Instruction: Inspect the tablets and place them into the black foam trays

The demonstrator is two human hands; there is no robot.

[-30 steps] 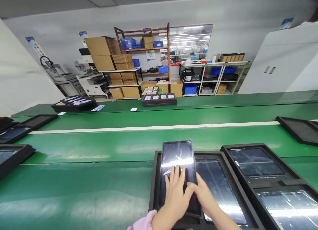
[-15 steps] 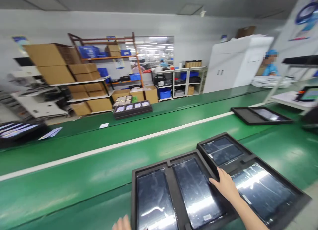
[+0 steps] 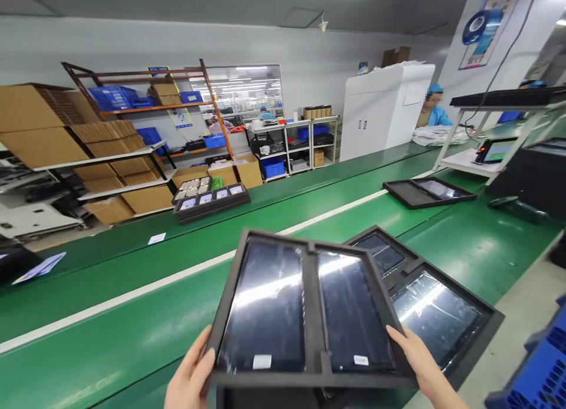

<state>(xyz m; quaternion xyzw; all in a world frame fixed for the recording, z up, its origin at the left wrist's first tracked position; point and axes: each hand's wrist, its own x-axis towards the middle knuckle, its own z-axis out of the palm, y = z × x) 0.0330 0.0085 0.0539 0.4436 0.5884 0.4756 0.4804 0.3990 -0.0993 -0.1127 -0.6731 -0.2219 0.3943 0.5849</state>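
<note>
A black foam tray (image 3: 311, 291) with two dark glass screen panels side by side is lifted off the green bench and tilted toward me. My left hand (image 3: 191, 376) grips the tray's near left corner, thumb on its top edge. My right hand (image 3: 418, 359) grips the near right corner, fingers over the rim. Each panel carries a small white label near its lower end. Beneath and to the right lies a second black tray (image 3: 460, 315) holding two more panels.
The green conveyor bench (image 3: 132, 315) with a white stripe runs left to right. Another black tray (image 3: 427, 192) lies at the right, a stack of trays (image 3: 211, 200) at the far edge. A blue crate (image 3: 539, 373) sits bottom right. Shelves with cartons stand behind; a person works at the far right.
The left panel was laid into the tray, both hands went to the tray's near corners, and the tray has been raised and tilted up. My view swung to the right.
</note>
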